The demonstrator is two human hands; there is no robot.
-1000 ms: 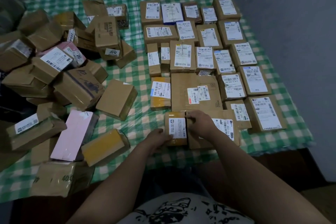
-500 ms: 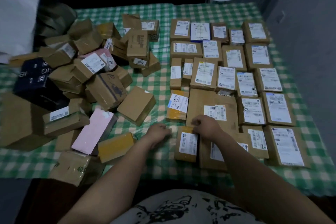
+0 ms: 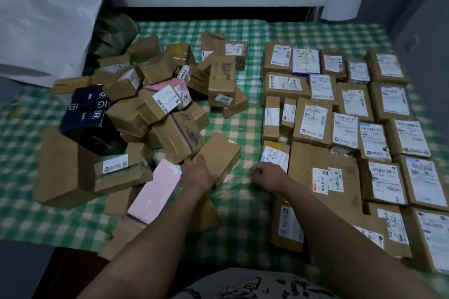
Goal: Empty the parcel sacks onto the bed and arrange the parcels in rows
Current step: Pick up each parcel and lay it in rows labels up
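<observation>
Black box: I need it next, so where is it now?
Head view: the black box lies on the left edge of the unsorted pile, just beyond the large brown carton.

Left hand (image 3: pixel 199 172) covering near corner of plain brown box (image 3: pixel 221 153), fingertips lying out of sight beneath it. Right hand (image 3: pixel 266 175) curling inward, contents not showing. Left forearm hiding most of yellow-taped parcel (image 3: pixel 210 216). Right forearm crossing labelled parcel (image 3: pixel 284 226) at near edge of bed (image 3: pixel 243 128). Frame cutting off corner parcel (image 3: pixel 432 235) at bed's right edge. Labels (image 3: pixel 388 184) blurring, print too small to read.
</observation>
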